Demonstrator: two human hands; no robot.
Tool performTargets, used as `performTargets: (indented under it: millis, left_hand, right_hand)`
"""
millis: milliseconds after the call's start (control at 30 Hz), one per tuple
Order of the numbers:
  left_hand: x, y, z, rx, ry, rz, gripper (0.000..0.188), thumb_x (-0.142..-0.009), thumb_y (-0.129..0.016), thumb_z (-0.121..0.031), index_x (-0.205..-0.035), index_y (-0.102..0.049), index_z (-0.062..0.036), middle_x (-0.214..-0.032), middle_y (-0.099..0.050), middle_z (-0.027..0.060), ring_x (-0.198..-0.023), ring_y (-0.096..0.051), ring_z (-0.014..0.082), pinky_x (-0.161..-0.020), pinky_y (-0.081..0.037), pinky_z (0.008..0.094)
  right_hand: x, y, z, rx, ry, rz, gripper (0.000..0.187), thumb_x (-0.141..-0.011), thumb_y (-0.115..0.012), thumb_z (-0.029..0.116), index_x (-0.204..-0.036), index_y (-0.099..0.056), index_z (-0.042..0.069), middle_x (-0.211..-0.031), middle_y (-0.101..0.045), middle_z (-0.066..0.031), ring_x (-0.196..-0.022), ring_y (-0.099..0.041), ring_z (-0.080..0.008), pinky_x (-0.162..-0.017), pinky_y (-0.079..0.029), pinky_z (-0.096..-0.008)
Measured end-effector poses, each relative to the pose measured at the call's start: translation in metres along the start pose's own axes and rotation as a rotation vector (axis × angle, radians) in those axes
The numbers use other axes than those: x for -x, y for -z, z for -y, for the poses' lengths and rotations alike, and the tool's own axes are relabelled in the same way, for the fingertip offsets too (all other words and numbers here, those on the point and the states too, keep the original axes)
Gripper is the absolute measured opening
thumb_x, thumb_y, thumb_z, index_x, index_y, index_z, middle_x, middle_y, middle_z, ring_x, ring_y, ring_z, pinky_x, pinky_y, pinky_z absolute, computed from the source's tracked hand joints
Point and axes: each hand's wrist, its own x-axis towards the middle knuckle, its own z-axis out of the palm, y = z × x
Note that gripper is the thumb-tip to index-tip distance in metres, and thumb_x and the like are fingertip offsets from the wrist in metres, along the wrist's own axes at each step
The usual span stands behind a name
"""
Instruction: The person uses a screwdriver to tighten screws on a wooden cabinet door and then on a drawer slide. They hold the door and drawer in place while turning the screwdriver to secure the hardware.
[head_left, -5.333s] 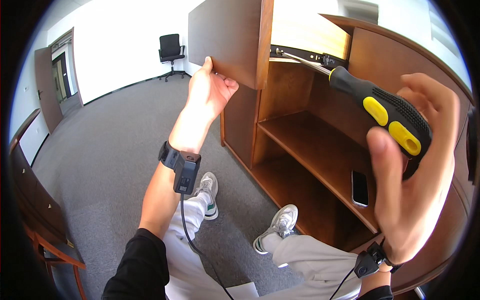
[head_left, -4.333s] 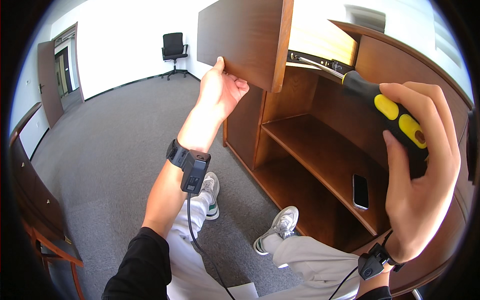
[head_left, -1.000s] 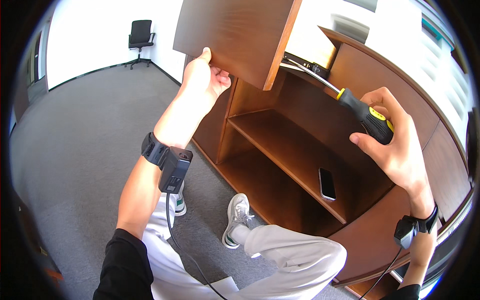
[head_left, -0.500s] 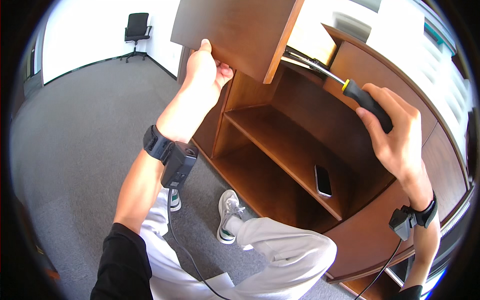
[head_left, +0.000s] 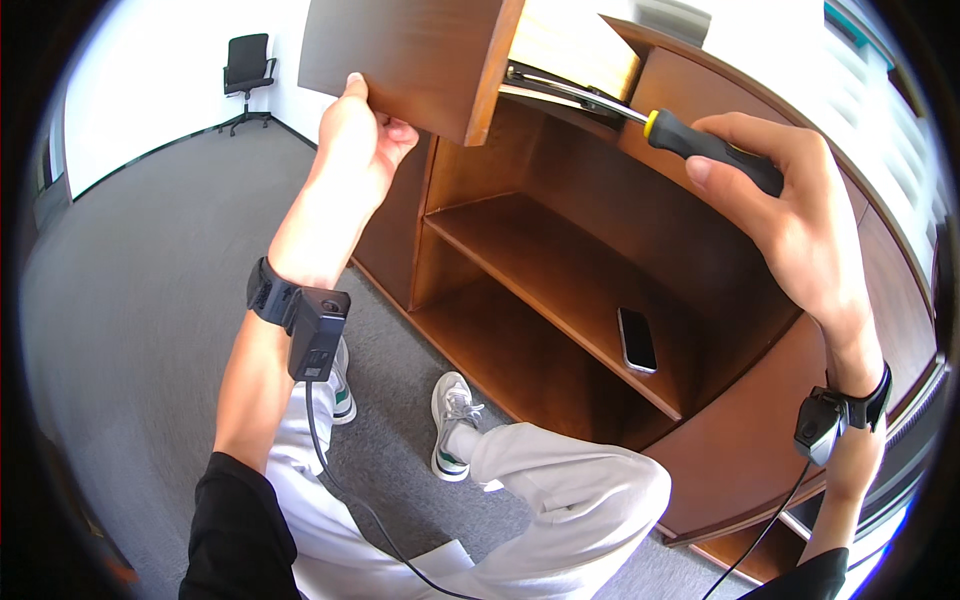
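My left hand [head_left: 362,145] is closed on the lower edge of a brown wooden drawer front [head_left: 410,65]. Its thumb lies on the front face, with the fingers curled under and behind. The drawer is pulled out, showing its pale side [head_left: 575,50] and a black metal slide [head_left: 545,82] below. In my right hand [head_left: 805,215] is a screwdriver [head_left: 715,150] with a black handle and yellow collar. The shaft points left along the slide; where exactly its tip touches, I cannot tell.
Below the drawer, the brown cabinet has an open compartment with a shelf [head_left: 540,255]. A phone [head_left: 636,340] lies near the shelf's front edge. A black office chair [head_left: 247,75] stands by the far wall. Cables hang from both wrist-worn devices. My knee [head_left: 630,490] is close to the cabinet.
The view has shifted slightly. The drawer front and my left hand appear farther left, with more of the drawer side showing. My right hand has tilted the screwdriver flatter, its handle shifting up and left.
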Motion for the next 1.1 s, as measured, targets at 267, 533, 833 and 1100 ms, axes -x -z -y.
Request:
performTargets:
  millis: [267, 533, 833, 1100]
  left_hand:
    - [-0.001, 0.002, 0.0, -0.005, -0.009, -0.019, 0.036, -0.108, -0.024, -0.029, -0.116, -0.047, -0.0027, -0.109, -0.053, 0.0051, -0.077, -0.04, 0.0098, -0.061, -0.038, 0.0236]
    - [-0.002, 0.002, 0.0, -0.011, -0.001, -0.007, 0.032, -0.108, -0.028, -0.028, -0.115, -0.047, -0.0028, -0.108, -0.052, 0.0048, -0.079, -0.041, 0.0109, -0.063, -0.04, 0.025]
    - [-0.004, 0.023, -0.012, -0.035, 0.098, 0.179, 0.027, -0.105, -0.038, -0.028, -0.112, -0.047, -0.0036, -0.102, -0.052, 0.0061, -0.082, -0.047, 0.0137, -0.071, -0.045, 0.0269]
    - [0.039, 0.027, -0.06, -0.525, 0.255, 0.232, 0.039, -0.1, -0.05, -0.035, -0.123, -0.056, -0.0041, -0.111, -0.065, 0.0054, -0.094, -0.06, 0.0112, -0.078, -0.047, 0.0235]
  right_hand:
    - [-0.004, 0.007, 0.004, -0.167, -0.155, 0.143, 0.034, -0.087, -0.07, 0.025, -0.107, -0.065, -0.001, -0.071, -0.054, -0.0003, -0.065, -0.048, -0.0057, -0.055, -0.036, -0.0215]
    - [-0.01, 0.014, 0.007, -0.27, -0.277, 0.269, 0.033, -0.089, -0.067, 0.027, -0.109, -0.064, 0.002, -0.073, -0.053, 0.0005, -0.064, -0.046, -0.0042, -0.052, -0.033, -0.0205]
    - [0.015, -0.012, -0.014, -0.363, -0.236, 0.198, 0.028, -0.09, -0.064, 0.026, -0.105, -0.067, 0.003, -0.064, -0.05, 0.0033, -0.052, -0.042, -0.0034, -0.048, -0.032, -0.0202]
    - [0.056, -0.001, -0.046, -0.613, -0.411, 0.151, 0.029, -0.089, -0.065, 0.024, -0.109, -0.066, 0.003, -0.064, -0.049, 0.0042, -0.051, -0.04, -0.002, -0.045, -0.028, -0.0194]
